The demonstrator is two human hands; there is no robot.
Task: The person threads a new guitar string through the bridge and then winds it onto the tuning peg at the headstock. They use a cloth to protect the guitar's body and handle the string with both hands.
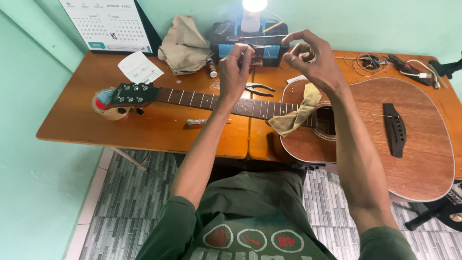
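Observation:
An acoustic guitar (370, 149) lies across the wooden table (144, 130), its neck (197, 98) pointing left to a black headstock (132, 94). Both hands are raised above the neck. My left hand (236, 70) has its thumb and fingers pinched together. My right hand (313, 60) is curled, fingertips also pinched. A very thin guitar string seems stretched between them, but it is barely visible. One thin string runs over the guitar's body to the dark bridge (394, 130). A yellow cloth (296, 113) lies draped over the neck by the sound hole.
Pliers (258, 87) lie beyond the neck and a small metal tool (197, 122) in front of it. A tape roll (103, 110) sits under the headstock. At the back are a calendar (108, 21), a beige cloth (183, 45), a lamp (253, 12) on a black box (272, 54), and coiled wire (368, 61).

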